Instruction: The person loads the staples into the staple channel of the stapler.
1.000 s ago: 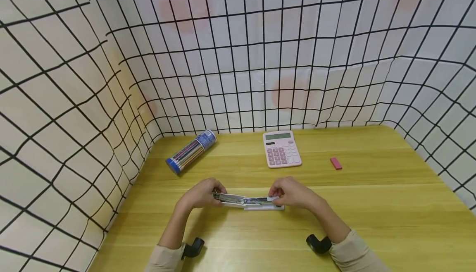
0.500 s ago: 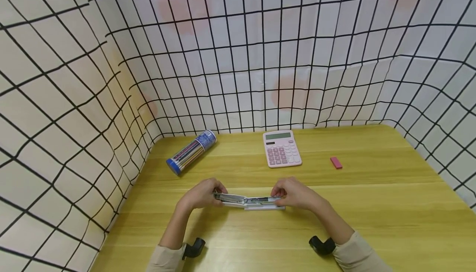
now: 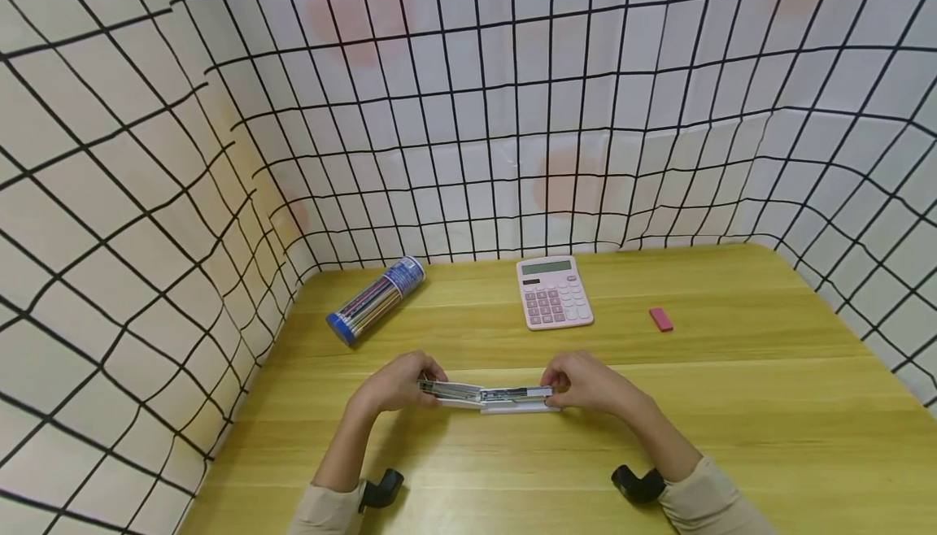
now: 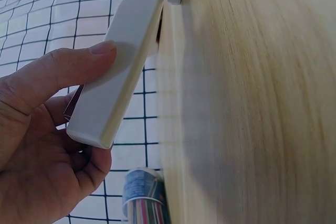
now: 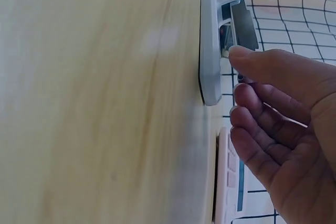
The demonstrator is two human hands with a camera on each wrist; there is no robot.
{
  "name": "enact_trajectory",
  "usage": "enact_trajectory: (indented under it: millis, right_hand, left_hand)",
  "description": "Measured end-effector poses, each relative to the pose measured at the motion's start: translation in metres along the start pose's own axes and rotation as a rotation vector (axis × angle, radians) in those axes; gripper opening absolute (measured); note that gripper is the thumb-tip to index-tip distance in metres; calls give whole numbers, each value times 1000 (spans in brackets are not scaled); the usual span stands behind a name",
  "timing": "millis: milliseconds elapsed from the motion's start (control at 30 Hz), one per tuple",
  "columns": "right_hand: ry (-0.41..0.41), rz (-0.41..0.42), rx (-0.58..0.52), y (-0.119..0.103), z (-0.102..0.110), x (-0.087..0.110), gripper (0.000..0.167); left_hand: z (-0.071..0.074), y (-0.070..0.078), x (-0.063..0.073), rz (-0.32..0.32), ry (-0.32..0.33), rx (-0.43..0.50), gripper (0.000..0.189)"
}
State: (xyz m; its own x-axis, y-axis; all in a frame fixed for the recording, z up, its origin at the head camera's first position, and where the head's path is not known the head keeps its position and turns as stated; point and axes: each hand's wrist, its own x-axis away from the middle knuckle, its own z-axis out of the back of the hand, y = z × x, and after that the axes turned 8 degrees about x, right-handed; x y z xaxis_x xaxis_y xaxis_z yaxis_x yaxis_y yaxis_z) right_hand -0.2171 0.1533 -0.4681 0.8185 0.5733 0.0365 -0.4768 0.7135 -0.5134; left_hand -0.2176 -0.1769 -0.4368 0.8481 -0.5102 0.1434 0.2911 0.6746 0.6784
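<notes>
A white stapler [image 3: 518, 407] lies opened out wide in the head view, its hinge near the middle. My left hand [image 3: 398, 380] grips the end of the raised left half; the left wrist view shows the thumb on the white cover [image 4: 118, 72] and fingers curled beneath. At the right end, my right hand [image 3: 586, 382] pinches at the metal staple magazine [image 5: 244, 27], thumb and index finger close together at its tip. The white base [image 5: 210, 51] rests along the table below it. Whether staples lie inside the magazine is hard to tell.
A clear tube of pencils with a blue base [image 3: 373, 301] lies at the back left. Behind the stapler sits a pink calculator [image 3: 555, 293], with a small red-pink block [image 3: 661, 319] to its right. Grid-patterned cloth walls surround the wooden table [image 3: 717, 405].
My right hand has slid slightly to the right along the stapler's magazine end. The left hand and the raised half have stayed in place.
</notes>
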Motion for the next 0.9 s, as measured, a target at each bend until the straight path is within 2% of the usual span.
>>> enact_trajectory:
  millis: [300,500,767,900]
  right_hand:
    - [6,-8,5,0,-2,-1,15]
    - [8,2,0,1,-3,-1,15]
    - [7,-2,0,0,-3,-1,15]
    - [7,-8,6,0,-3,-1,14]
  left_hand:
    - [0,0,1,11,7,0,28]
    - [2,-3,3,20,-13,7,29]
    - [9,-10,9,125,-32,16,33]
    - [12,-10,10,140,-29,29,32]
